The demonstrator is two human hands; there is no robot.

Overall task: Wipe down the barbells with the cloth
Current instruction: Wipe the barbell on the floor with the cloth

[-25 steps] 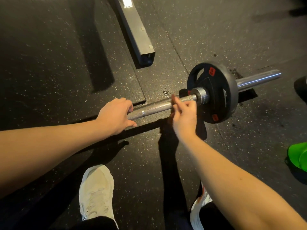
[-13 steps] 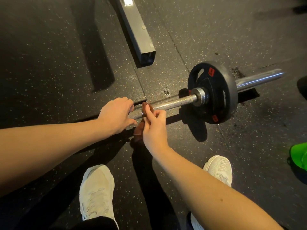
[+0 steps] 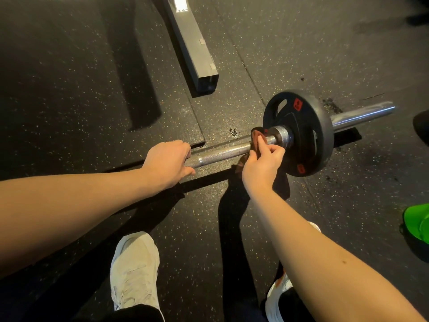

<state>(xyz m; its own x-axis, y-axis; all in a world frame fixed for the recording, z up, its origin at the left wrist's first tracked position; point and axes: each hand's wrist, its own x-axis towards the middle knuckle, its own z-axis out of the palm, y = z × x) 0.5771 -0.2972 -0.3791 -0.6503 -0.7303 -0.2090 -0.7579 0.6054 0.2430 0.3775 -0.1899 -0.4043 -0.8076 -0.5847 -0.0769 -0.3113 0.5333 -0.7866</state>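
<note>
barbell (image 3: pixel 222 153): 9 o'clock end hidden under left hand (image 3: pixel 166 165) | cloth (image 3: pixel 256 138): mostly covered by right hand (image 3: pixel 262 166), shape unclear | green object (image 3: pixel 417 220), between 3 and 4 o'clock: cut by right edge, unidentifiable | metal beam (image 3: pixel 192 43), 12 o'clock: cut by top edge | right shoe (image 3: pixel 276 296), 5 o'clock: largely behind right forearm (image 3: pixel 325 252) | red plate labels (image 3: pixel 297 104): too small to read

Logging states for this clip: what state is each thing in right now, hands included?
bar: horizontal, low over the floor, one plate loaded
plate: upright on the bar, rim on the floor
cloth: wrapped on the bar beside the plate, held
left hand: grips the bar's knurled part
right hand: pinches the cloth against the bar
beam: lies flat on the floor
</note>
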